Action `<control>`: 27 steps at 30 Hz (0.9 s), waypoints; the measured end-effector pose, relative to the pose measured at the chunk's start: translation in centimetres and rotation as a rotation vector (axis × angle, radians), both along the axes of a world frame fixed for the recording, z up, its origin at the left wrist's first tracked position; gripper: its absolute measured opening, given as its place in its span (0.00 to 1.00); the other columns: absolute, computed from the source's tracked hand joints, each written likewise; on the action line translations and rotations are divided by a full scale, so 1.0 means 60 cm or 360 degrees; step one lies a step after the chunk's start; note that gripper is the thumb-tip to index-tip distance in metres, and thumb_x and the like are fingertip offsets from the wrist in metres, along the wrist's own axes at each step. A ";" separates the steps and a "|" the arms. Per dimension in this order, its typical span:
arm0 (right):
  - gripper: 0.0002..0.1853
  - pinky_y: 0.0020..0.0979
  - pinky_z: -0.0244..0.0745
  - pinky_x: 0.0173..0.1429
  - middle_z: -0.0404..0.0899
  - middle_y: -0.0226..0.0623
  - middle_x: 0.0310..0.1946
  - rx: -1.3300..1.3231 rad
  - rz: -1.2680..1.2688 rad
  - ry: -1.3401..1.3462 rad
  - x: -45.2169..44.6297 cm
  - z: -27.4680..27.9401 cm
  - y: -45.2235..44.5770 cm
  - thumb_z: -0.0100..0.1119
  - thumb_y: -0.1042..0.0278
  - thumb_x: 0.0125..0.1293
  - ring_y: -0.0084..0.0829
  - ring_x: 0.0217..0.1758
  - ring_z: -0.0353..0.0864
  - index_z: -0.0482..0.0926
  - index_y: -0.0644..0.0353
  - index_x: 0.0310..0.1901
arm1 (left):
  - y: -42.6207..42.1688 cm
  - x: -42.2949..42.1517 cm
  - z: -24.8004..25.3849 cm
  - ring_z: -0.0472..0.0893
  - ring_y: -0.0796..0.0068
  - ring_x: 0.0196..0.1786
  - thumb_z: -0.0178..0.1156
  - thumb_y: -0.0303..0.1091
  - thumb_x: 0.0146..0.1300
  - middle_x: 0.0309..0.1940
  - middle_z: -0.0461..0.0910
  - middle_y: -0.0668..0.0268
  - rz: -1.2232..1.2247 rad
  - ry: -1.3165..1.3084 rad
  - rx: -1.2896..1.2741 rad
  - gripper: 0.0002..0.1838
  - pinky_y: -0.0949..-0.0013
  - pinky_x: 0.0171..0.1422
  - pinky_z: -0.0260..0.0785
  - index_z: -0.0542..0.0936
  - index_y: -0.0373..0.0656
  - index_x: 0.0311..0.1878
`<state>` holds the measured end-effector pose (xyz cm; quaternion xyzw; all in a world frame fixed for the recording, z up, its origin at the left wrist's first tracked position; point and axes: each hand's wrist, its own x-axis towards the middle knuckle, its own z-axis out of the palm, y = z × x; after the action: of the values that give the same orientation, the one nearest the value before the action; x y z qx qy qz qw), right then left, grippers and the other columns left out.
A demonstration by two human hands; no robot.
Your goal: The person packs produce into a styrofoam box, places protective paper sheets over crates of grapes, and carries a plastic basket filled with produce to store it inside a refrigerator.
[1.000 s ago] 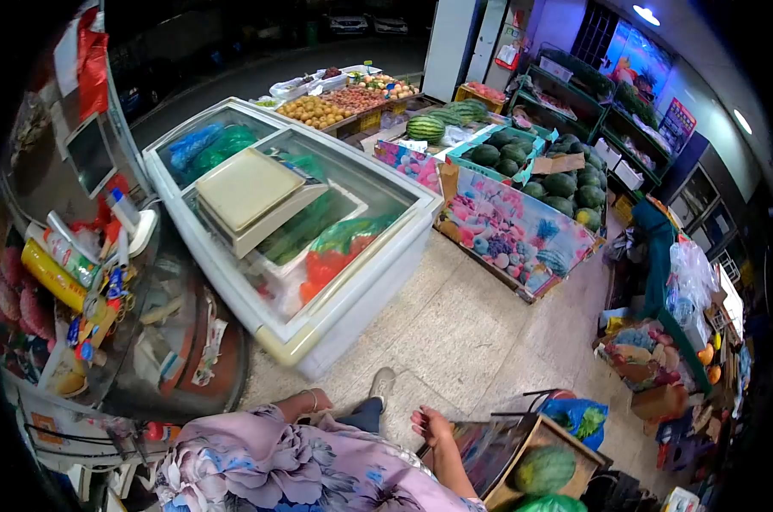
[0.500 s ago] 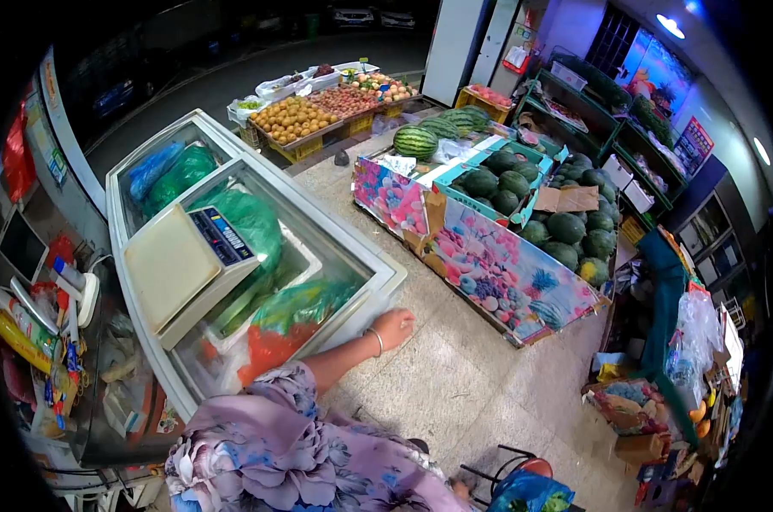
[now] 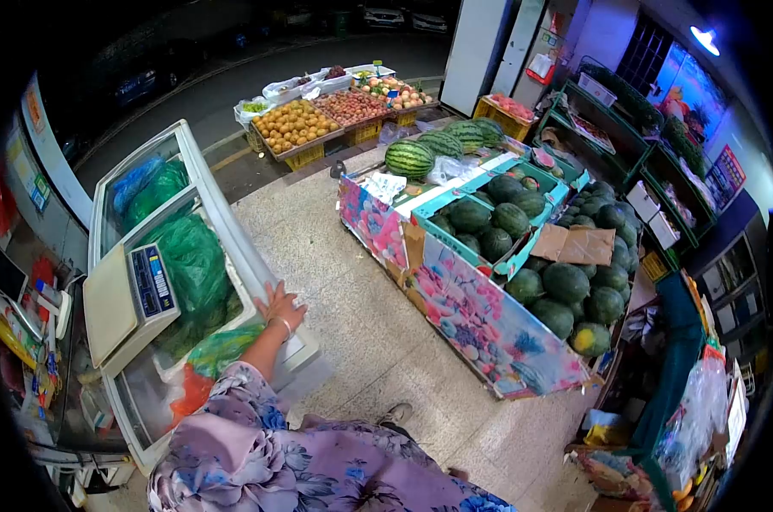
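While the left hand (image 3: 281,309) rests on the edge of the freezer (image 3: 222,222), its fingers are spread out and grip nothing. I can't make out the right hand, so I can't tell about its fingers. Inside the freezer are green bags (image 3: 186,256) and a blue bag (image 3: 137,182). A scale (image 3: 110,307) sits on top. Right of the freezer, a blue-green box (image 3: 540,229) holds dark melons (image 3: 493,243). Past the freezer, a tray (image 3: 308,147) holds orange fruit (image 3: 292,125).

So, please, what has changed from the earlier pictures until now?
The left hand, first hanging low beside the body, has moved forward and now lies spread on the edge of the freezer. The right hand can no longer be seen. The scale still sits on top.
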<state>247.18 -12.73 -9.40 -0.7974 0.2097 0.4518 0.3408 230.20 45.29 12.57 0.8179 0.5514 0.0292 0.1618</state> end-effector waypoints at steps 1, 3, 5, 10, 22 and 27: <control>0.06 0.34 0.68 0.25 0.72 0.38 0.21 0.0059 -0.0023 0.0000 0.065 0.002 0.019 0.51 0.68 0.49 0.34 0.25 0.73 0.71 0.60 0.28 | -0.007 0.007 0.007 0.34 0.59 0.67 0.53 0.52 0.48 0.62 0.50 0.64 0.0094 0.0031 -0.0007 0.24 0.43 0.63 0.23 0.74 0.50 0.46; 0.05 0.33 0.68 0.23 0.72 0.37 0.19 0.0262 -0.0113 -0.0073 0.194 0.012 0.075 0.52 0.68 0.48 0.32 0.23 0.73 0.72 0.60 0.26 | -0.011 0.023 0.021 0.33 0.61 0.67 0.53 0.53 0.47 0.62 0.50 0.66 0.0205 0.0060 -0.0014 0.23 0.44 0.63 0.22 0.76 0.50 0.44; 0.05 0.31 0.66 0.20 0.69 0.36 0.18 0.0355 -0.0194 -0.0281 0.299 0.071 0.166 0.46 0.69 0.50 0.30 0.20 0.70 0.69 0.60 0.27 | -0.017 0.029 0.022 0.33 0.63 0.67 0.52 0.55 0.48 0.63 0.49 0.67 0.0292 0.0023 -0.0027 0.23 0.46 0.64 0.20 0.78 0.50 0.41; 0.11 0.27 0.67 0.27 0.72 0.29 0.25 0.0600 0.0151 -0.0347 0.420 0.165 0.405 0.50 0.62 0.54 0.25 0.26 0.72 0.71 0.55 0.38 | -0.024 0.050 0.030 0.35 0.63 0.67 0.53 0.51 0.49 0.62 0.50 0.68 0.0400 0.0052 0.0072 0.18 0.49 0.65 0.22 0.79 0.49 0.36; 0.22 0.30 0.67 0.41 0.73 0.33 0.38 0.0809 0.1441 0.0522 0.339 0.216 0.877 0.51 0.60 0.56 0.28 0.40 0.73 0.67 0.58 0.51 | -0.016 0.059 0.041 0.40 0.57 0.66 0.57 0.37 0.45 0.59 0.55 0.63 0.0380 0.0020 0.0244 0.10 0.46 0.65 0.26 0.77 0.44 0.30; 0.22 0.34 0.70 0.32 0.74 0.38 0.37 0.0342 0.1622 0.0069 0.522 0.058 0.945 0.50 0.60 0.54 0.31 0.29 0.75 0.67 0.60 0.51 | -0.005 0.043 -0.006 0.45 0.52 0.65 0.60 0.33 0.39 0.57 0.57 0.62 0.0281 -0.0012 0.0505 0.07 0.41 0.64 0.30 0.75 0.44 0.24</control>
<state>278.52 43.97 -5.93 -0.7492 -0.2456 0.5957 0.1532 232.80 45.02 12.23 0.7813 0.6091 0.1330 0.0297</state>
